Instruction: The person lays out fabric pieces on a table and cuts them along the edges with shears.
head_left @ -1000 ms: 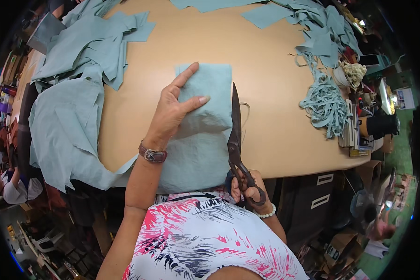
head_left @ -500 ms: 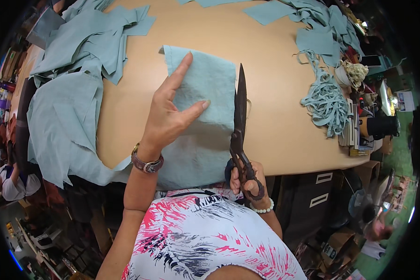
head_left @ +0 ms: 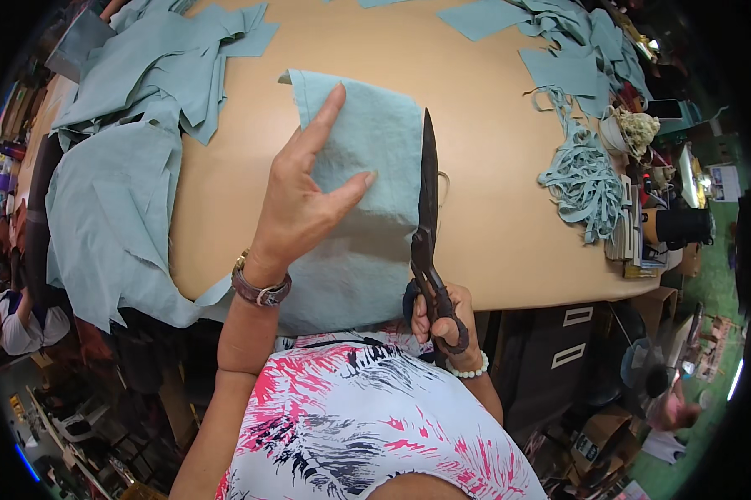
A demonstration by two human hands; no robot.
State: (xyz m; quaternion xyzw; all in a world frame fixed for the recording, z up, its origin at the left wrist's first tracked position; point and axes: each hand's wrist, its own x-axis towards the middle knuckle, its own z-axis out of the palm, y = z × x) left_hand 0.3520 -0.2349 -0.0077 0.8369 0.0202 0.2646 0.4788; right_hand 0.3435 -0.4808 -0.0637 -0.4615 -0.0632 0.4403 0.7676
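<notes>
My left hand (head_left: 309, 183) rests on a piece of blue-green cloth (head_left: 371, 154), its index finger and thumb stretched apart, pinching nothing. The cloth has a folded or hemmed strip at its upper left and hangs down over the table edge toward my lap. My right hand (head_left: 455, 329) grips the handles of large dark shears (head_left: 426, 217). The blades point away from me and lie along the cloth's right edge, nearly together. Whether a lower blade runs under the cloth is hidden. A thin loop of thread or trim (head_left: 444, 187) shows beside the blades.
More cloth pieces (head_left: 142, 75) are heaped at the far left, with a large draped piece (head_left: 113, 212) nearer. At right lie a pile of narrow cloth strips (head_left: 588, 187), further cloth (head_left: 563, 71), a cup (head_left: 613, 133) and a black cylinder (head_left: 684, 225). The tan table (head_left: 517, 258) curves in front.
The shears' blades have come closer together and tight against the cloth's right edge. The cloth's upper edge has shifted slightly away from me. My left hand has hardly moved.
</notes>
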